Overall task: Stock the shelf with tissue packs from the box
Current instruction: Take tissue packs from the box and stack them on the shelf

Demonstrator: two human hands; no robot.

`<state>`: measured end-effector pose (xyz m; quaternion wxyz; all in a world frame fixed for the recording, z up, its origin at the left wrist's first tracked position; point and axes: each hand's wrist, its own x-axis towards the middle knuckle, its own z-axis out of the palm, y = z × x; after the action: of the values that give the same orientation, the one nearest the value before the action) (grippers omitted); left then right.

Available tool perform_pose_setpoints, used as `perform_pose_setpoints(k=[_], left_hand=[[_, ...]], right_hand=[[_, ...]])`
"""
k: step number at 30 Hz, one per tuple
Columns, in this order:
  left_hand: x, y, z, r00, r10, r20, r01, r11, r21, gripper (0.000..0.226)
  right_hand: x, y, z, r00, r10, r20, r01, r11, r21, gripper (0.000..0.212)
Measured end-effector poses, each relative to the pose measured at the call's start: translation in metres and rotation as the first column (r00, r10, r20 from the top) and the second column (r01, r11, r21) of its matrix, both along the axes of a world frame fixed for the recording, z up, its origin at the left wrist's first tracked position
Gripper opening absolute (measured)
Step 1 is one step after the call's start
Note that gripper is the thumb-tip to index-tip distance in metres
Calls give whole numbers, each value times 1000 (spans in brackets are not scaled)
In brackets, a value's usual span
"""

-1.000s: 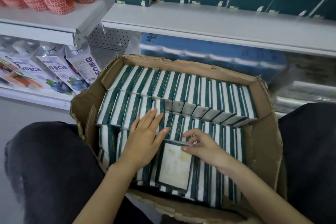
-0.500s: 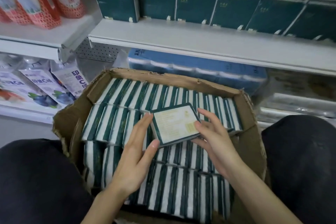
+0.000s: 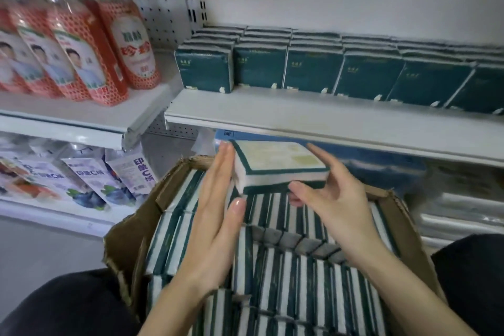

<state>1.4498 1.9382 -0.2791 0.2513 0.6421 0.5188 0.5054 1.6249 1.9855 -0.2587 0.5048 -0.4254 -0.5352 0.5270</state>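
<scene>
As flat left hand (image 3: pixel 215 215) presses and right hand (image 3: pixel 332 199) grips tissue pack (image 3: pixel 275 163), shelf lip (image 3: pixel 327 135) lies ahead.

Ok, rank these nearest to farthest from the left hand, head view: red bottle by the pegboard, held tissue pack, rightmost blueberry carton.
1. tissue pack: pressed against the left hand, on its right.
2. blueberry carton: off to the left, low.
3. red bottle: up and to the left, high.
</scene>
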Motion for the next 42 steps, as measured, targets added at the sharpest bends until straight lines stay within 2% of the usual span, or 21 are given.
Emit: perform_pose_setpoints(k=[6,8,10,12,14,18,22,26,28,30,32,37,42], left_hand=[[-30,60,19,993,-9,115,12,1000,-28,73],[-40,87,22,984,1,180,7,999,-48,78],[-49,111,26,973,4,229,19,995,-98,82],[-56,131,32,987,8,163,13,991,-130,79],[-66,148,36,993,87,82,-77,990,-122,68],[-98,183,27,963,248,107,-247,969,-27,60],[-109,204,8,962,271,-29,-271,962,-25,75],[-109,219,5,936,337,-103,-345,936,-67,80],[-110,222,8,941,338,-15,-337,932,-136,81],[-110,223,14,936,315,159,-282,939,-197,75],[-112,220,20,922,290,255,-237,946,-221,71],[-118,216,21,924,273,266,-216,950,-225,68],[-116,215,22,892,333,304,-254,928,-272,52]], right_hand=[[-30,55,26,994,-37,108,25,994,108,48],[-37,79,24,974,-47,220,17,990,137,51],[-41,104,20,939,-142,312,78,975,207,47],[-42,130,18,902,-254,350,154,945,287,38],[-43,155,18,881,-321,347,208,922,326,32],[-45,196,13,874,-345,343,240,919,312,32],[-47,212,-2,876,-315,366,228,938,262,22],[-48,213,-5,881,-340,330,261,929,262,33],[-48,211,-6,882,-373,289,302,917,260,38],[-47,211,-6,871,-405,277,340,906,254,35],[-46,211,-6,868,-410,280,344,904,255,32],[-45,209,-6,865,-422,272,325,884,337,31],[-46,204,-1,912,-363,192,281,893,351,20]])
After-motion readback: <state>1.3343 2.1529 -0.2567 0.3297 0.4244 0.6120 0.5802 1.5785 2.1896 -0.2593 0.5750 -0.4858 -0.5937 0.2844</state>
